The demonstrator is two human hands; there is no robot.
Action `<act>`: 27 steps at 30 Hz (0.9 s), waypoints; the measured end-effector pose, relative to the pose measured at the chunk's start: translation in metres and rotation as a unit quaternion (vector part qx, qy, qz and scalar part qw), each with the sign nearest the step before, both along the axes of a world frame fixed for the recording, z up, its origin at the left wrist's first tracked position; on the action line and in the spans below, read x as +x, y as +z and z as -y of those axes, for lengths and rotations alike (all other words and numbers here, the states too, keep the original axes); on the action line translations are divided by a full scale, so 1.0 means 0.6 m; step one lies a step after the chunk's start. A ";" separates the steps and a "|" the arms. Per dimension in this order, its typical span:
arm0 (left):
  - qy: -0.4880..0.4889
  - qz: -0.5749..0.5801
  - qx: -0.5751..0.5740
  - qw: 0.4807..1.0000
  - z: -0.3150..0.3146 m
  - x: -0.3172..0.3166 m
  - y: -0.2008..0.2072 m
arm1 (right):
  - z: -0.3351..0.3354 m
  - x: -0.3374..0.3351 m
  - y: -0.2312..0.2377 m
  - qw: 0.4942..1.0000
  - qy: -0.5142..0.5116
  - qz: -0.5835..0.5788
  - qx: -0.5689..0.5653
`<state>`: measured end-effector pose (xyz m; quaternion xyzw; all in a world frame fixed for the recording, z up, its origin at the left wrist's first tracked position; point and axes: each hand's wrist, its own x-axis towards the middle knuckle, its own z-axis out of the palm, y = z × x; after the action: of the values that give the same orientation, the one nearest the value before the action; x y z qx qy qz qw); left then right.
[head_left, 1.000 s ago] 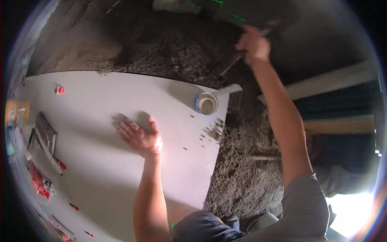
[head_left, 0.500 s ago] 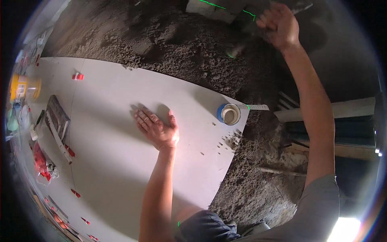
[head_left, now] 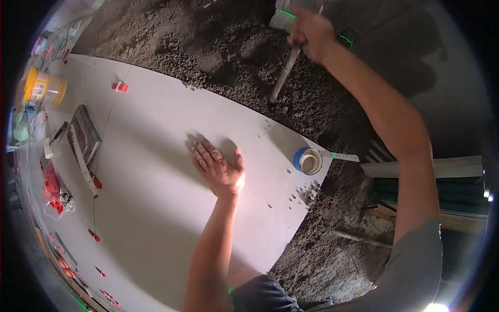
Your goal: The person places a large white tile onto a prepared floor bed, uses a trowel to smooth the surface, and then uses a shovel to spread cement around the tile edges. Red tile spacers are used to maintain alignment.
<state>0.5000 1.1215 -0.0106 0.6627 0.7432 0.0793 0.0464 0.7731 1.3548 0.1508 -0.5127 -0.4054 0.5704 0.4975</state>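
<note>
My left hand (head_left: 219, 169) lies flat with fingers spread on a large pale tile (head_left: 161, 208). My right hand (head_left: 312, 36) is raised over the far mortar bed, its fingers wrapped round a long, narrow, greyish tool (head_left: 286, 75). The tool slants down, its lower end at the loose grey mortar (head_left: 234, 62); blur hides its exact kind. To the right of my left hand, a round blue-and-cream thing (head_left: 311, 162), like a tape roll, sits near the tile's corner. A marked ruler strip (head_left: 344, 156) sticks out from beside it past the edge.
At the left are a yellow bucket (head_left: 40, 86), a rectangular dark-framed tool (head_left: 84, 135), a mallet (head_left: 49, 147) and a bag with red pieces (head_left: 52, 187). Red wedges (head_left: 120, 87) line the tile joint. Boards (head_left: 423, 167) lie at right. Mortar crumbs dot the tile's right edge.
My right hand has swung left and the tool has come down from a raised position to the mortar. My left hand stays flat on the tile. The view has shifted slightly.
</note>
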 end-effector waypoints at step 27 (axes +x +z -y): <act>-0.028 -0.018 0.073 0.997 0.005 0.004 -0.022 | -0.099 0.005 -0.061 0.828 -0.018 0.550 0.111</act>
<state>0.5023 1.1184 -0.0236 0.6865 0.7171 0.1197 -0.0132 0.7759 1.4140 0.1143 -0.6900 -0.6631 0.1362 0.2563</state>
